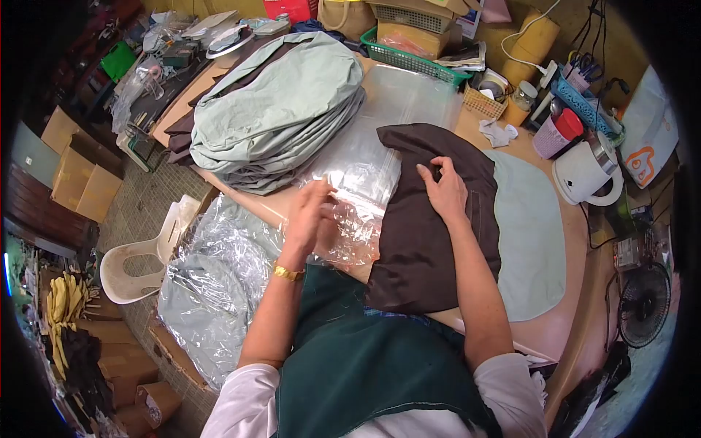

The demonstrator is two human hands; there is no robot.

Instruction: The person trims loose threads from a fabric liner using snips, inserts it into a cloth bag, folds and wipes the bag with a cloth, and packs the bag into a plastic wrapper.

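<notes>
My left hand (pixel 312 208), blurred by motion, is over the near end of a clear plastic bag (pixel 354 237). Whether its fingers grip the plastic I cannot tell. On a dark brown piece of fabric (pixel 431 255) rests my right hand (pixel 447 193), thumb and fingers apart and slightly bent. Under the brown fabric, a pale grey-green fabric piece (pixel 533 241) with a rounded end shows on the right. More flat clear plastic bags (pixel 409 95) lie in a stack reaching toward the back of the table (pixel 577 270).
A tall pile of grey-green fabric covers (pixel 277 109) stands back left. Plastic-wrapped covers (pixel 204 292) fill a box beside me, near a white chair (pixel 135 266). Along the right are a white kettle (pixel 588 171), a pink cup (pixel 557 133) and a black fan (pixel 644 305). A green basket (pixel 416 62) is behind.
</notes>
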